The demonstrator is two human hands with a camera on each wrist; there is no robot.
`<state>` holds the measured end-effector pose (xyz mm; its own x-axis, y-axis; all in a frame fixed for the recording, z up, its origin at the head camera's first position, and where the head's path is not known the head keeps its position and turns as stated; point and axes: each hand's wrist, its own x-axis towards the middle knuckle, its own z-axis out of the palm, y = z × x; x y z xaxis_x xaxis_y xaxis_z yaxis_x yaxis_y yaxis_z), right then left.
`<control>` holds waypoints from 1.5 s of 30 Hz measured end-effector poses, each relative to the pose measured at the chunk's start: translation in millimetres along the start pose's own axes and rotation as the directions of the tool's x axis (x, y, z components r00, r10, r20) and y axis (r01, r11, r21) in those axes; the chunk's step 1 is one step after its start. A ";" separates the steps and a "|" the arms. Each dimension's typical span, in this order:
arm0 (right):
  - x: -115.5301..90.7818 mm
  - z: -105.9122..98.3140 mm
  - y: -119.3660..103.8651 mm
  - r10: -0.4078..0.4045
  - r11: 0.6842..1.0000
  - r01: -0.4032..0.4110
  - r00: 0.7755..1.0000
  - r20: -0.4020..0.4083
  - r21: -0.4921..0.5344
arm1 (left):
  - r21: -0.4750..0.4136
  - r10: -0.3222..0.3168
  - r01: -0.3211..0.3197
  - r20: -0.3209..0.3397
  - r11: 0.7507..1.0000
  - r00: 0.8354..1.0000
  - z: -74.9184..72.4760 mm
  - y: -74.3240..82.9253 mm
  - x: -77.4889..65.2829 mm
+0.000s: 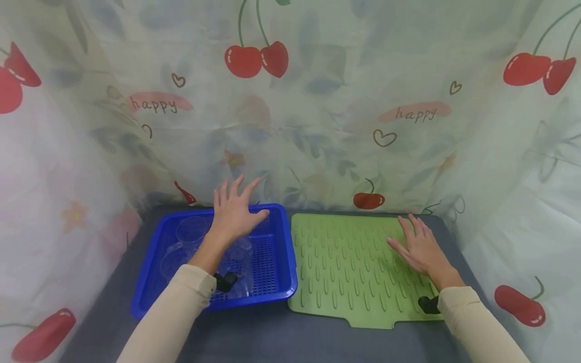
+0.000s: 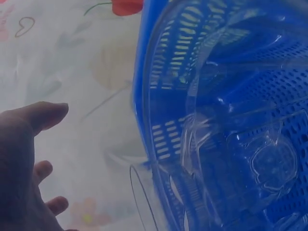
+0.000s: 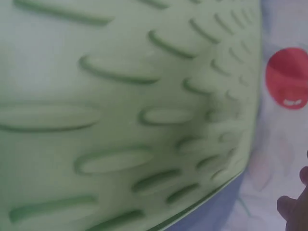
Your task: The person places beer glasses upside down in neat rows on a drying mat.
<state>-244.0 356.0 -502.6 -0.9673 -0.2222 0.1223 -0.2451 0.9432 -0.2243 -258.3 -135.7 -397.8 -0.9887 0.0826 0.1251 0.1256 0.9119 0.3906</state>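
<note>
A blue plastic basket [image 1: 290, 252] with slotted walls stands on the left of the table and holds several clear cups [image 1: 191, 230]. Above it hovers my left hand [image 1: 233, 217], fingers spread and holding nothing. In the left wrist view, the left hand [image 2: 24, 159] is at the left edge, apart from the clear cups [image 2: 274, 163] in the basket. A green ridged drying mat [image 1: 345, 272] lies to the right of the basket. Over its right part is my right hand [image 1: 419, 247], fingers extended with nothing in them; just its fingertips [image 3: 288, 207] show in the right wrist view.
The dark grey table [image 1: 268, 333] runs in front of the basket and mat. A cherry-print curtain [image 1: 317, 126] hangs close behind and on both sides. A black wrist strap piece [image 1: 225, 282] sits at the left cuff, another [image 1: 428, 304] at the right.
</note>
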 end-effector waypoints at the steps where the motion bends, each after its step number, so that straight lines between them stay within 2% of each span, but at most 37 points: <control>1: -1.4 1.7 2.1 0.001 1.000 -0.001 1.000 0.007 0.000 | -0.009 -0.005 0.005 0.012 1.000 1.000 -1.7 -0.8 -0.6; 9: -13.0 13.6 15.7 0.046 0.998 -0.048 0.995 0.093 0.028 | -0.020 -0.013 0.015 0.093 1.000 0.996 -12.8 -10.5 -1.3; 14: -18.7 22.8 23.6 0.053 0.998 -0.057 0.991 0.121 0.031 | 0.028 0.025 -0.030 0.163 0.999 0.986 -18.3 -15.5 -2.9; 20: -22.7 30.2 27.8 0.068 0.996 -0.076 0.985 0.161 0.043 | 0.028 0.066 -0.076 0.253 0.997 0.965 -24.6 -19.2 -2.9; 27: -28.4 35.9 28.4 0.069 0.996 -0.077 0.982 0.179 0.042 | 0.035 0.100 -0.119 0.345 0.992 0.933 -28.9 -24.3 -1.3; 31: -31.3 38.9 30.2 0.064 0.997 -0.069 0.983 0.175 0.026 | 0.042 0.109 -0.133 0.360 0.990 0.926 -30.3 -27.2 -1.4; 39: -35.9 37.5 42.2 0.097 0.995 -0.101 0.981 0.166 0.019 | 0.058 0.090 -0.121 0.381 0.991 0.920 -26.7 -32.5 0.4; 45: -31.2 30.1 48.1 0.069 0.995 -0.080 0.980 0.186 0.052 | 0.057 0.078 -0.109 0.397 0.992 0.915 -24.0 -38.1 3.0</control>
<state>-227.6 400.9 -546.4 -0.9771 -0.1990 -0.0754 -0.1703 0.9437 -0.2837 -264.0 -179.9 -390.4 -0.9271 0.3059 -0.2168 0.2279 0.9189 0.3220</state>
